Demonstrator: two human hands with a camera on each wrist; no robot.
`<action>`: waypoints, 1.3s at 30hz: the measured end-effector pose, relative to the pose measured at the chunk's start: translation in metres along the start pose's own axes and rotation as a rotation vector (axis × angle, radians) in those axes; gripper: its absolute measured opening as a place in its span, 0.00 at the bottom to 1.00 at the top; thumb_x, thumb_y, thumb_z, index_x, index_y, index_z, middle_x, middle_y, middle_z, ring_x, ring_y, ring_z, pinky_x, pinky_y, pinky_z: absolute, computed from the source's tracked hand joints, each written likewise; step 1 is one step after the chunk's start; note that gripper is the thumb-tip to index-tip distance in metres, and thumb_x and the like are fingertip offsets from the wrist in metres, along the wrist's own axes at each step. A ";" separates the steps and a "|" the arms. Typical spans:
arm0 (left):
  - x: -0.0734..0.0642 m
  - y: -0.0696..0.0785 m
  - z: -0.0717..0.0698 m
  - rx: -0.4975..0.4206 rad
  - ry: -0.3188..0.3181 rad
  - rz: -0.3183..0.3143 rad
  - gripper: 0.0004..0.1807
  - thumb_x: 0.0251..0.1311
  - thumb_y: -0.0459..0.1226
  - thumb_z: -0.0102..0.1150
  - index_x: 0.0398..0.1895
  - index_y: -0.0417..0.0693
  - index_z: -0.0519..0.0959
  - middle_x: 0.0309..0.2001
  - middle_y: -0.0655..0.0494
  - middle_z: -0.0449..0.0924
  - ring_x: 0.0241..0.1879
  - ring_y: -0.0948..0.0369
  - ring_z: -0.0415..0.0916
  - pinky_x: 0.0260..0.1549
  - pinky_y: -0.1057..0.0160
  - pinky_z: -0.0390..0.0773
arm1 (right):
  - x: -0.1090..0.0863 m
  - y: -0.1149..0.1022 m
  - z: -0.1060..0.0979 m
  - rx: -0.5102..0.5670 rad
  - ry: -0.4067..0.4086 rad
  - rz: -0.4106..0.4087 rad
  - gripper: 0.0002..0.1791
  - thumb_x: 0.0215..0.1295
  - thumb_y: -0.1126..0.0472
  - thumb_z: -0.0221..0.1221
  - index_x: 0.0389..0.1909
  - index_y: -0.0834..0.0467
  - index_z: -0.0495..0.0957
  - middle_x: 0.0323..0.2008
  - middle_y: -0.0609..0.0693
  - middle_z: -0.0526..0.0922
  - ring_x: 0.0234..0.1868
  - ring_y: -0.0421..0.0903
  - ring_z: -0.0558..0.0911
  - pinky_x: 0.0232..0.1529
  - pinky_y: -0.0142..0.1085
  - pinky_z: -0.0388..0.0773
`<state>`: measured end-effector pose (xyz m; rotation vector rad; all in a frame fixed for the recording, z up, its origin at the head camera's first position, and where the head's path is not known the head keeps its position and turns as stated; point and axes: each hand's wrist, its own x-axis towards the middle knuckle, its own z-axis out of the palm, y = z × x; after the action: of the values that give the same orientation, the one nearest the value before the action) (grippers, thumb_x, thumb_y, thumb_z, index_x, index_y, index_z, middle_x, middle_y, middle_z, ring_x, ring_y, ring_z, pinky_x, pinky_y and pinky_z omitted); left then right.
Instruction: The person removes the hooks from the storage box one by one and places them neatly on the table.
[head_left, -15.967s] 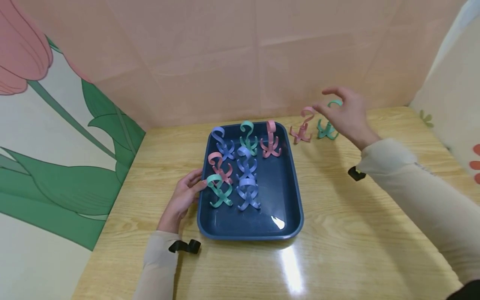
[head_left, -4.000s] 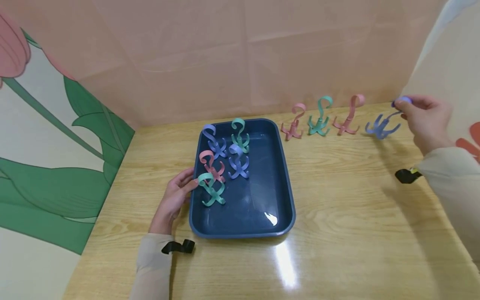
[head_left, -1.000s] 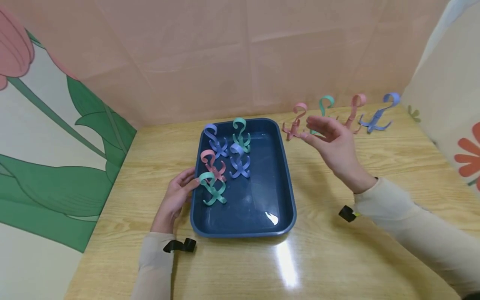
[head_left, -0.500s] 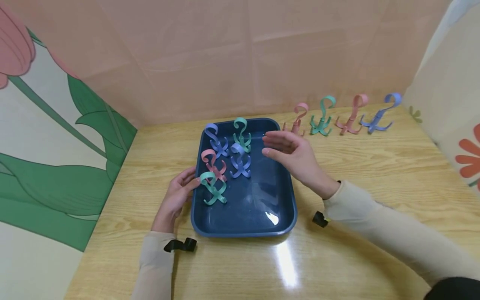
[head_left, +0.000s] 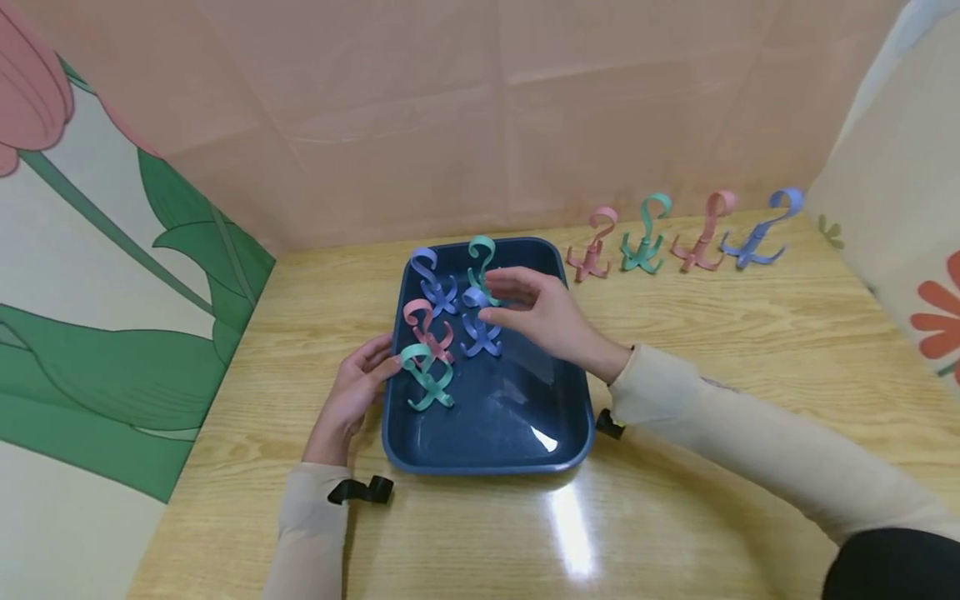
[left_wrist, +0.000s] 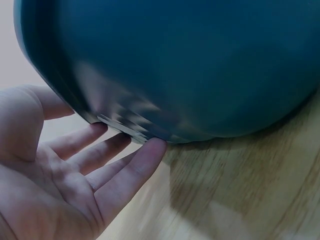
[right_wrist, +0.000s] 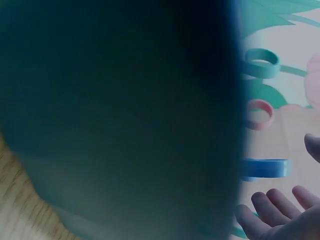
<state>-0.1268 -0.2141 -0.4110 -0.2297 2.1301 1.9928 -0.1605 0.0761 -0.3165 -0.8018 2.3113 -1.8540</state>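
Note:
In the head view, my left hand (head_left: 352, 396) holds the left side of a dark blue tray (head_left: 487, 469). Its thumb lies at the rim, and the left wrist view shows the fingertips (left_wrist: 150, 150) against the outer wall. Over the tray, my right hand (head_left: 555, 321) has its thumb and fingers apart around the curled top of a blue multi-prong hook (head_left: 480, 340); contact is unclear. Behind those fingers stands a green hook (head_left: 480, 247), partly covered. Along the tray's left are a blue hook (head_left: 439, 293), a pink hook (head_left: 432, 337) and a green hook (head_left: 431, 387).
Right of the tray, a row on the wooden table (head_left: 712, 350) holds a pink hook (head_left: 589, 262), a green hook (head_left: 642, 254), another pink hook (head_left: 699, 250) and a blue hook (head_left: 753, 242). A pink sheet (head_left: 390, 125) hangs behind.
Since the oldest frame, a pink and a blue hook have gone from tray to row. My right hand has released the blue one and swung left over the tray; my left hand keeps its place.

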 end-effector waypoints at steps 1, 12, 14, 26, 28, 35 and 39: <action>0.000 0.000 0.000 0.001 0.000 0.000 0.25 0.62 0.40 0.57 0.63 0.53 0.68 0.59 0.52 0.71 0.48 0.55 0.74 0.36 0.53 0.78 | 0.001 0.001 0.001 -0.011 -0.006 0.011 0.25 0.56 0.67 0.64 0.55 0.66 0.71 0.54 0.60 0.75 0.55 0.57 0.74 0.53 0.45 0.71; 0.001 0.001 0.000 0.012 0.001 -0.015 0.25 0.62 0.41 0.57 0.63 0.55 0.68 0.59 0.53 0.71 0.50 0.54 0.73 0.36 0.55 0.78 | 0.010 0.038 0.002 -0.103 -0.071 0.071 0.27 0.57 0.56 0.65 0.57 0.58 0.73 0.52 0.50 0.78 0.51 0.43 0.78 0.48 0.36 0.75; 0.000 0.001 0.000 0.012 0.000 -0.017 0.25 0.62 0.41 0.57 0.63 0.54 0.68 0.59 0.53 0.71 0.50 0.54 0.73 0.36 0.56 0.78 | 0.011 0.044 0.002 -0.096 -0.081 0.061 0.26 0.57 0.56 0.64 0.57 0.57 0.74 0.50 0.49 0.79 0.48 0.41 0.79 0.46 0.35 0.76; 0.000 0.001 -0.001 0.023 -0.001 -0.020 0.25 0.62 0.41 0.56 0.63 0.55 0.67 0.60 0.53 0.70 0.50 0.54 0.73 0.38 0.55 0.78 | 0.011 0.038 0.002 -0.121 -0.086 0.010 0.16 0.58 0.62 0.64 0.46 0.63 0.79 0.40 0.55 0.83 0.38 0.44 0.82 0.42 0.36 0.78; 0.000 0.001 -0.001 0.020 -0.003 -0.017 0.25 0.62 0.41 0.56 0.63 0.55 0.67 0.60 0.53 0.70 0.50 0.54 0.73 0.38 0.55 0.78 | 0.008 0.030 0.002 -0.112 -0.083 0.018 0.15 0.57 0.63 0.64 0.45 0.64 0.79 0.39 0.58 0.82 0.37 0.47 0.82 0.42 0.37 0.78; 0.000 0.001 0.000 0.014 -0.003 -0.013 0.25 0.62 0.40 0.57 0.64 0.54 0.67 0.60 0.52 0.70 0.49 0.55 0.74 0.36 0.56 0.78 | 0.005 0.024 0.000 -0.088 -0.061 0.032 0.15 0.54 0.64 0.66 0.42 0.64 0.79 0.37 0.56 0.82 0.36 0.49 0.82 0.39 0.38 0.78; 0.000 0.001 0.000 0.016 -0.002 -0.014 0.26 0.62 0.41 0.57 0.63 0.54 0.67 0.60 0.52 0.70 0.49 0.55 0.74 0.35 0.57 0.78 | 0.009 0.040 -0.001 -0.106 -0.046 0.038 0.15 0.53 0.59 0.67 0.41 0.60 0.80 0.34 0.50 0.83 0.34 0.44 0.82 0.37 0.36 0.78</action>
<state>-0.1274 -0.2139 -0.4098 -0.2397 2.1364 1.9668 -0.1822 0.0785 -0.3514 -0.7977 2.3961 -1.6927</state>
